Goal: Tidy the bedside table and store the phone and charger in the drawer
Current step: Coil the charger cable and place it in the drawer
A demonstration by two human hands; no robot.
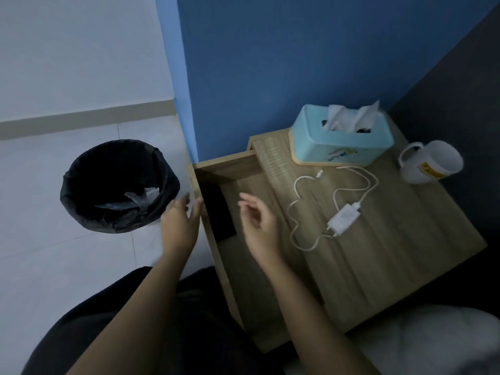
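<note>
Both grips, left hand (pixel 180 223) and right hand (pixel 261 226), hang open and empty. The black slab phone (pixel 218 216) lies in the open wooden drawer (pixel 243 266); the white plug charger (pixel 343 219) with its looping cable sits on the counter (pixel 405 239) at three o'clock and could snag when the drawer shuts.

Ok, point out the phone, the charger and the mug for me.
phone (pixel 218 212), head view, middle of its dark face, inside the drawer.
charger (pixel 343 218), head view, white plug body on the tabletop.
mug (pixel 430 162), head view, outer white wall.
</note>
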